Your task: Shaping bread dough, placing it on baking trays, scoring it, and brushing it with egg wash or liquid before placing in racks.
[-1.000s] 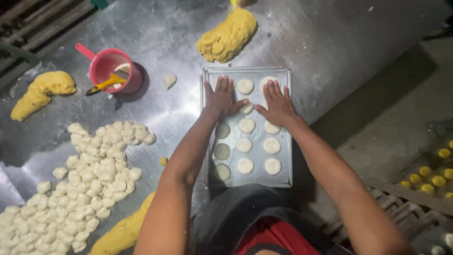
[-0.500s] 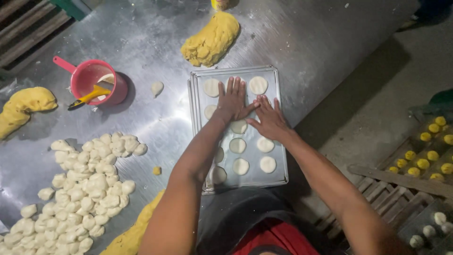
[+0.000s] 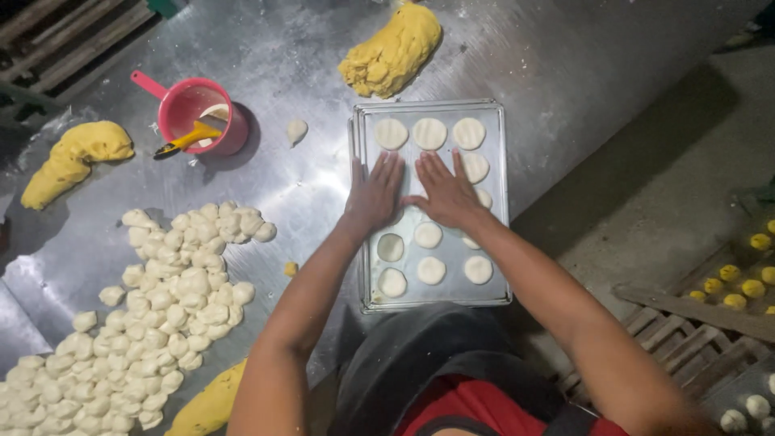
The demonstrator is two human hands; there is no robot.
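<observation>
Pressing flat with fingers spread, left hand (image 3: 375, 194) and right hand (image 3: 446, 192) cover dough rounds (image 3: 429, 133) on one tray (image 3: 504, 202).

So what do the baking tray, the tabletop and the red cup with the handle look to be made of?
Baking tray: thin, dull grey metal, probably aluminium, judging by its rolled rim and matte sheen. Tabletop: sheet metal, likely stainless steel, with streaky reflections and scuffs. Red cup: looks like moulded plastic, uniformly coloured and smooth, with a one-piece handle.

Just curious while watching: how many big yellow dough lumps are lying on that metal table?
3 yellow dough lumps: one beyond the tray, one at the left edge, and one near the person's left elbow, partly cut off by the frame. More may lie out of view.
</observation>
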